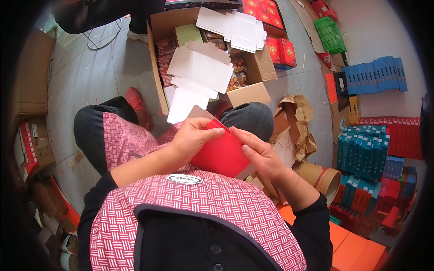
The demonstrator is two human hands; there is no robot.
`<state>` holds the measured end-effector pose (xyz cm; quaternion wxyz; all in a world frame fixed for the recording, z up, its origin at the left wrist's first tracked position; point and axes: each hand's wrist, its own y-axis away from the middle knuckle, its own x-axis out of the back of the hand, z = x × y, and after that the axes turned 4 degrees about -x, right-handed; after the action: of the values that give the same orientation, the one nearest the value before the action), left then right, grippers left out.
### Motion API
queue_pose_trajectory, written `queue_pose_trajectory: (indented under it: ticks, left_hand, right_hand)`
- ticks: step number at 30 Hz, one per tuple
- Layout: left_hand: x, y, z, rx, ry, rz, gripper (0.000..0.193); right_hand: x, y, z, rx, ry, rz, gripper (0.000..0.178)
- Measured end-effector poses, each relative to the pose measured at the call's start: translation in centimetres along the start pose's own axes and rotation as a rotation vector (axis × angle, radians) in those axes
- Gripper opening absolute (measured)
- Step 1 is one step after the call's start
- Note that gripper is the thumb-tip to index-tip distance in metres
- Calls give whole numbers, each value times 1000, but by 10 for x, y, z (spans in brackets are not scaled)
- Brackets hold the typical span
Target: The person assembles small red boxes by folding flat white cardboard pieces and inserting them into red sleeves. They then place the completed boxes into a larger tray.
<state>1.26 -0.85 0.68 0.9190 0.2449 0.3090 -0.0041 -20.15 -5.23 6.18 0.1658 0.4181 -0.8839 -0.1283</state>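
A red-and-white patterned apron (203,203) covers the person's front, just behind the hands. The left hand (192,139) pinches a red paperboard piece (220,152) at its upper left, thumb flat on the red face. The right hand (262,153) is on the same piece, fingertips at the upper edge near a narrow slot and thumb along the right side; how firmly it grips, I cannot tell. The piece sits between both hands, over the lap, its lower edge slanting toward the apron.

It looks like thin card: light, stiff when flat, probably ready to bend at a crease. The smooth red face may slide a little under dry fingers, and the slot and corners would likely dent or tear first. A hold on the broad edges, one hand each side, should suit it better than squeezing the middle.

Right of the right hand lie crumpled kraft paper (302,131) and a round cardboard tube (320,179). Ahead of both hands, a corrugated box (169,19) carries white flattened cartons (201,67) over bagged round snacks (237,80). Beyond its right side stand small red boxes (286,52). Farther out to the right are stacked teal boxes (361,151), a row of blue boxes (375,76) and a green plastic crate (329,35).
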Motion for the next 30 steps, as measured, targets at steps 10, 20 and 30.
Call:
queue_pose_trajectory:
  ticks: [10,20,30]
  left_hand:
    - [2,-1,-1,-1,5,18,12]
    - [3,2,2,-37,45,-28,13]
    - [2,4,1,-79,-31,-47,12]
  right_hand:
    - [7,0,-3,-7,-42,-95,38]
    - [6,-2,-1,-71,-86,-71,37]
    - [12,-3,-10,-28,-69,-138,36]
